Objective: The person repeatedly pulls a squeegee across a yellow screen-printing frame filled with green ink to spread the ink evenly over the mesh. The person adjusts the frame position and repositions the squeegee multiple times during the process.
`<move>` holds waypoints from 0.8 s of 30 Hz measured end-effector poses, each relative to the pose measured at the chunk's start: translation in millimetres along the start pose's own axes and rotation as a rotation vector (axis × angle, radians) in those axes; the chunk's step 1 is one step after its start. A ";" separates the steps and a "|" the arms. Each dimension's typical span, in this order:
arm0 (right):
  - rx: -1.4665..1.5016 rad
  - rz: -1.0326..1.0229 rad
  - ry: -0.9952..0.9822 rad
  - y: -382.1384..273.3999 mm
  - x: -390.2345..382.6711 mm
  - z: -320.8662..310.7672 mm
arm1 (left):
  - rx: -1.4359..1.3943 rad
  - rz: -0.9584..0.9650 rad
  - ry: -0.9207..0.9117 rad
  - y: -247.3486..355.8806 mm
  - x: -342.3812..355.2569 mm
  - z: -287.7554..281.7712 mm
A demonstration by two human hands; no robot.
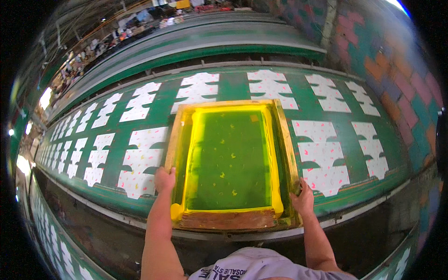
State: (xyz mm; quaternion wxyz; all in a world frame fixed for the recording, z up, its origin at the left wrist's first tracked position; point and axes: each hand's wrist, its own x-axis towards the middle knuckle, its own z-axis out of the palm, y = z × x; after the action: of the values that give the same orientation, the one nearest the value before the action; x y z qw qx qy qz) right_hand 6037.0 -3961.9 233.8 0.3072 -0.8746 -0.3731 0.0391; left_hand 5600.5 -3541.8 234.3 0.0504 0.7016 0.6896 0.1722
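Note:
A wooden-framed printing screen (228,158) is in front of me over the long green table. Its mesh looks green, with small pale motifs in it, and thick yellow ink (272,163) lines its inner edges. Along the near end runs a reddish-brown wooden bar (227,219) with ink above it. My left hand (165,179) grips the left rail near its lower end. On the opposite rail, my right hand (303,197) is closed with bent fingers. Cut white fabric pieces (323,156) with small pink and other coloured prints lie flat to either side and beyond the screen.
The green table (233,86) stretches far to the left, carrying rows of white pieces. Another long table (224,49) stands behind it. At the right rises a wall of painted coloured blocks (396,79). Part of a table with white pieces (51,233) shows at lower left.

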 end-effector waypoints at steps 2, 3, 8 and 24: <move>0.037 0.015 0.019 -6.5 4.0 1.8 | -0.092 -0.038 -0.091 -5.8 7.1 4.7; -0.046 0.071 0.007 -11.7 5.2 4.0 | -0.161 -0.064 -0.158 -10.0 12.5 7.9; -0.099 0.176 -0.028 -26.8 13.7 -1.8 | -0.194 0.106 -0.133 -34.0 28.5 29.4; -0.066 0.057 0.024 2.1 62.6 -99.7 | -0.403 0.059 -0.182 2.4 35.8 51.8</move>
State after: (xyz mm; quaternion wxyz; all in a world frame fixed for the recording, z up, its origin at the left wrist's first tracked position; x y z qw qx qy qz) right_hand 6113.0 -3971.4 323.3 0.2811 -0.8950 -0.3455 0.0251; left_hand 5618.5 -3498.0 192.8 0.2464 0.7098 0.6132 0.2439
